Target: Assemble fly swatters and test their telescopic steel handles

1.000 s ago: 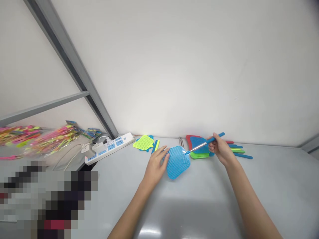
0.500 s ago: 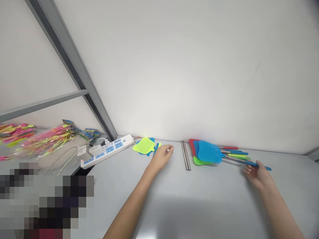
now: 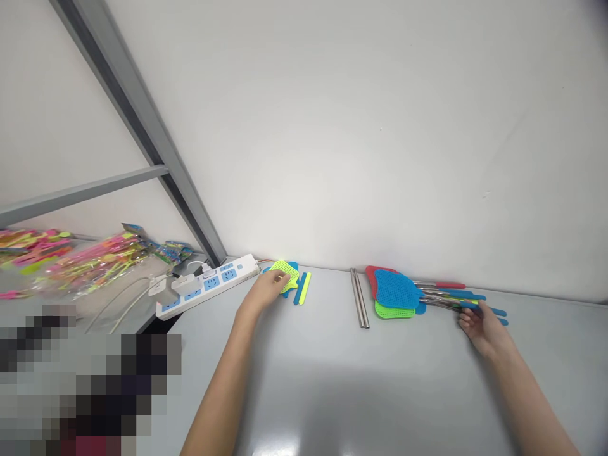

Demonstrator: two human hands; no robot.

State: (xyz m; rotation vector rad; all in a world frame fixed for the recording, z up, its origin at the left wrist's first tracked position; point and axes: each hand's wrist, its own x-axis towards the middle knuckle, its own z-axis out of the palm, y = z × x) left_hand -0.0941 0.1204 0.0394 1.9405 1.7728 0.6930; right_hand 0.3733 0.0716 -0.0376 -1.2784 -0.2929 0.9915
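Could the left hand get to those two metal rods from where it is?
Probably yes: the rods lie uncovered on the table, and only low things, like the blue strip and yellow strip, lie between them and the left hand.

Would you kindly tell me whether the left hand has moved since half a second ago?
Yes: the left hand has moved leftward, closer to the white power strip, and its fingers now overlap the yellow-green mesh head.
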